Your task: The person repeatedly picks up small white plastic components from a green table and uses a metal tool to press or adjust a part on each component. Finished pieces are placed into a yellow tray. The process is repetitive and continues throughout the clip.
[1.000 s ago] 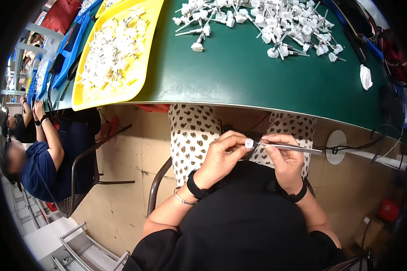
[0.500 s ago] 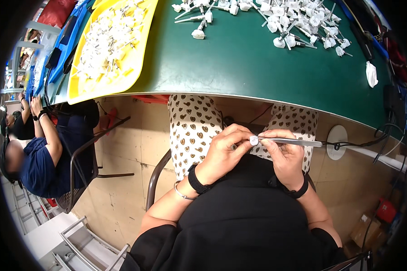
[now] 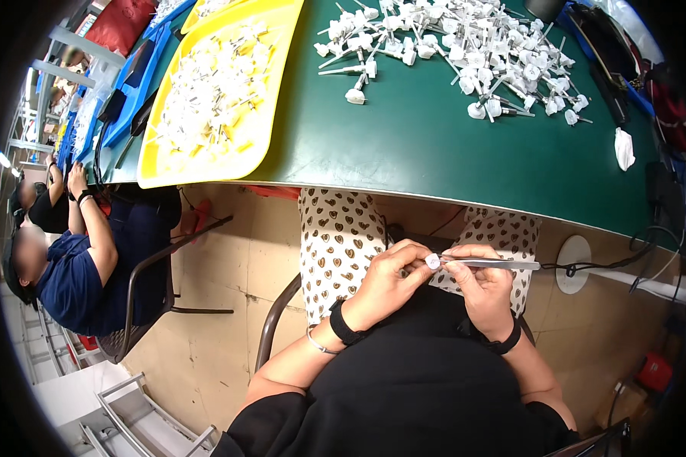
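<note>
Above my lap, just off the table's near edge, both hands meet. Between the thumb and fingers of my left hand point(image 3: 389, 280) is a small white plastic part point(image 3: 433, 261) with a rounded face. My right hand point(image 3: 484, 288) is closed on silver metal tweezers point(image 3: 511, 264), whose wide end points right. Their tip reaches the white part, but fingers hide exactly where it touches. On the green table point(image 3: 343, 152) lies a loose pile of white parts with metal pins point(image 3: 503, 61).
A yellow tray point(image 3: 156, 171) full of small white and metal pieces stands on the left of the table. A crumpled white scrap point(image 3: 624, 148) lies at the right, near dark cables point(image 3: 648, 244). A seated co-worker point(image 3: 72, 266) is at far left.
My view has tilted up a little, so more of the table shows. Both hands keep their hold on the white part and the tweezers, with only slight finger movement.
</note>
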Action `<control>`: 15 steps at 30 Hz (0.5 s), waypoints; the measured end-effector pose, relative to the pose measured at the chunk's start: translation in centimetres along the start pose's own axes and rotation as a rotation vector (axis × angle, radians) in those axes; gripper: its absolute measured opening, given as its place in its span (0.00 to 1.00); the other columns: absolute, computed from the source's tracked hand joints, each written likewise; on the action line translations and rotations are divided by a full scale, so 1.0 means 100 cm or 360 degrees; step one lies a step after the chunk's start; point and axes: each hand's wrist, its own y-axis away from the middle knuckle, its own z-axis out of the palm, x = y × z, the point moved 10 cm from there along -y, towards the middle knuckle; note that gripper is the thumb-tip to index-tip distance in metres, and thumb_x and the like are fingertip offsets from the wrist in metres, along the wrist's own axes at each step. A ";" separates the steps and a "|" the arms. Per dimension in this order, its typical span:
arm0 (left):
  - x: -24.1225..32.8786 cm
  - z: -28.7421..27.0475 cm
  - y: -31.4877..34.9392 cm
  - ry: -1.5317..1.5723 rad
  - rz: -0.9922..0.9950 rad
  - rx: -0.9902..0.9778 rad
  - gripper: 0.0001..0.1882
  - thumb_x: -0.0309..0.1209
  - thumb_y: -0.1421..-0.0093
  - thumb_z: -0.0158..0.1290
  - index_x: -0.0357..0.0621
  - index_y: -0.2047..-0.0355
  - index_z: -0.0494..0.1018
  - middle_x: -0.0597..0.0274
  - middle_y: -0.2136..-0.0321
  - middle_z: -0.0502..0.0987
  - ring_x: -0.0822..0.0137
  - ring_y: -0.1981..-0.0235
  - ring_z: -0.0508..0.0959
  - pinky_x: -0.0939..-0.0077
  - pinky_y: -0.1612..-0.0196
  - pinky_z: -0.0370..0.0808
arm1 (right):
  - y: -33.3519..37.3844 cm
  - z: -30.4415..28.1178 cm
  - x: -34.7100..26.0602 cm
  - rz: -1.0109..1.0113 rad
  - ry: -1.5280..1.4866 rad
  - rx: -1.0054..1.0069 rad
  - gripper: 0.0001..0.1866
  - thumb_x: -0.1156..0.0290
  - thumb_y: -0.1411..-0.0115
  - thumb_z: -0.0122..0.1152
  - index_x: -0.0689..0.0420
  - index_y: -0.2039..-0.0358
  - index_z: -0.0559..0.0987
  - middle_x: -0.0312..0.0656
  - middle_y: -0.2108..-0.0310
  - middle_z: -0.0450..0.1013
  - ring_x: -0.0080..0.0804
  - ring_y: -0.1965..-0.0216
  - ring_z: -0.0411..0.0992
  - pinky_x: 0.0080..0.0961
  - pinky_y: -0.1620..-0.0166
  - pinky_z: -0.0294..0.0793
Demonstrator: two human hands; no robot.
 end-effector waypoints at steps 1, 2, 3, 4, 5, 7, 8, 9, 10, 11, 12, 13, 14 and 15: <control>-0.001 0.000 0.000 0.0002 -0.0019 -0.0001 0.05 0.22 0.37 0.62 0.34 0.61 0.80 0.60 0.64 0.80 0.73 0.68 0.77 0.79 0.65 0.76 | 0.000 0.000 0.000 -0.0006 0.0012 -0.0003 0.08 0.77 0.34 0.65 0.65 0.56 0.79 0.41 0.61 0.80 0.22 0.63 0.78 0.19 0.60 0.78; -0.004 0.001 0.000 0.0004 -0.0038 -0.0002 0.05 0.22 0.37 0.62 0.34 0.61 0.80 0.60 0.64 0.80 0.73 0.68 0.77 0.79 0.65 0.76 | -0.001 -0.001 -0.001 -0.0011 0.0024 -0.0006 0.08 0.77 0.34 0.65 0.65 0.56 0.79 0.41 0.61 0.80 0.22 0.63 0.78 0.19 0.60 0.78; -0.005 0.002 0.000 0.0006 -0.0057 -0.0004 0.05 0.22 0.37 0.62 0.34 0.61 0.80 0.60 0.64 0.80 0.73 0.68 0.77 0.79 0.65 0.76 | -0.001 -0.001 -0.001 -0.0017 0.0037 -0.0008 0.08 0.77 0.34 0.65 0.65 0.56 0.79 0.41 0.61 0.80 0.22 0.63 0.78 0.19 0.60 0.78; -0.003 0.003 -0.001 0.0024 -0.0046 -0.0021 0.06 0.23 0.37 0.62 0.34 0.60 0.80 0.60 0.64 0.80 0.73 0.67 0.78 0.78 0.65 0.76 | -0.001 -0.002 0.000 -0.0015 0.0001 0.0009 0.08 0.77 0.34 0.65 0.65 0.56 0.79 0.41 0.62 0.80 0.22 0.63 0.78 0.19 0.61 0.79; -0.001 0.002 -0.001 0.0028 -0.0027 -0.0019 0.06 0.23 0.37 0.62 0.34 0.60 0.81 0.60 0.64 0.80 0.72 0.67 0.78 0.78 0.65 0.77 | -0.001 -0.002 -0.001 -0.0002 0.0010 0.0000 0.08 0.77 0.34 0.65 0.65 0.57 0.79 0.41 0.62 0.80 0.22 0.64 0.78 0.19 0.61 0.79; 0.001 0.001 -0.001 0.0027 0.0022 -0.0008 0.07 0.24 0.36 0.62 0.35 0.59 0.81 0.60 0.63 0.80 0.72 0.67 0.78 0.78 0.65 0.77 | -0.002 0.000 -0.005 0.0012 0.0025 -0.0022 0.08 0.78 0.34 0.65 0.66 0.57 0.79 0.41 0.62 0.80 0.22 0.64 0.78 0.19 0.61 0.78; -0.002 0.002 0.000 0.0048 0.0021 -0.0005 0.08 0.25 0.36 0.62 0.35 0.58 0.81 0.59 0.63 0.81 0.71 0.66 0.78 0.78 0.64 0.77 | -0.001 0.000 -0.004 0.0006 -0.0020 0.0007 0.08 0.78 0.35 0.65 0.66 0.56 0.79 0.41 0.62 0.80 0.21 0.65 0.78 0.18 0.62 0.78; -0.004 0.004 0.000 0.0065 -0.0003 -0.0020 0.08 0.25 0.35 0.61 0.36 0.57 0.81 0.59 0.62 0.81 0.71 0.66 0.78 0.77 0.64 0.77 | 0.000 -0.001 -0.003 0.0029 -0.0027 -0.0004 0.09 0.78 0.35 0.65 0.66 0.56 0.78 0.41 0.62 0.80 0.20 0.65 0.77 0.17 0.62 0.77; -0.005 0.004 0.001 0.0035 -0.0006 -0.0031 0.08 0.25 0.35 0.61 0.36 0.57 0.81 0.59 0.62 0.81 0.71 0.65 0.78 0.77 0.64 0.77 | -0.001 -0.001 -0.002 0.0038 -0.0035 -0.0010 0.09 0.78 0.35 0.65 0.66 0.56 0.78 0.41 0.62 0.80 0.20 0.65 0.77 0.17 0.62 0.77; -0.006 0.004 0.002 -0.0004 -0.0010 -0.0039 0.08 0.26 0.35 0.61 0.36 0.57 0.81 0.60 0.62 0.81 0.71 0.65 0.79 0.77 0.64 0.76 | -0.001 0.000 -0.002 0.0044 -0.0050 -0.0020 0.09 0.78 0.35 0.65 0.66 0.56 0.78 0.41 0.62 0.80 0.20 0.65 0.77 0.17 0.62 0.77; -0.005 0.004 0.002 -0.0012 0.0027 -0.0054 0.08 0.26 0.34 0.61 0.36 0.56 0.81 0.60 0.62 0.81 0.71 0.65 0.79 0.77 0.64 0.76 | -0.001 -0.001 0.000 0.0033 -0.0032 -0.0004 0.09 0.79 0.35 0.65 0.66 0.56 0.78 0.42 0.62 0.80 0.21 0.64 0.77 0.18 0.60 0.77; -0.007 0.006 0.002 0.0006 0.0000 -0.0060 0.08 0.25 0.34 0.60 0.36 0.56 0.81 0.60 0.62 0.81 0.70 0.65 0.79 0.76 0.63 0.76 | 0.000 -0.001 0.004 0.0077 -0.0078 0.0000 0.09 0.78 0.34 0.65 0.66 0.55 0.78 0.42 0.61 0.80 0.22 0.61 0.78 0.19 0.57 0.78; -0.010 0.008 0.002 0.0016 -0.0005 -0.0071 0.08 0.25 0.34 0.60 0.36 0.56 0.81 0.59 0.62 0.81 0.70 0.65 0.79 0.76 0.63 0.77 | 0.000 -0.001 0.003 0.0090 -0.0116 0.0005 0.09 0.78 0.34 0.64 0.66 0.55 0.78 0.43 0.60 0.80 0.23 0.60 0.78 0.20 0.56 0.78; -0.013 0.008 0.002 0.0028 -0.0013 -0.0080 0.08 0.25 0.34 0.59 0.36 0.56 0.81 0.59 0.62 0.81 0.69 0.65 0.80 0.76 0.62 0.77 | 0.000 -0.001 0.002 0.0106 -0.0154 0.0005 0.09 0.78 0.34 0.64 0.66 0.54 0.77 0.43 0.60 0.80 0.24 0.59 0.78 0.20 0.54 0.78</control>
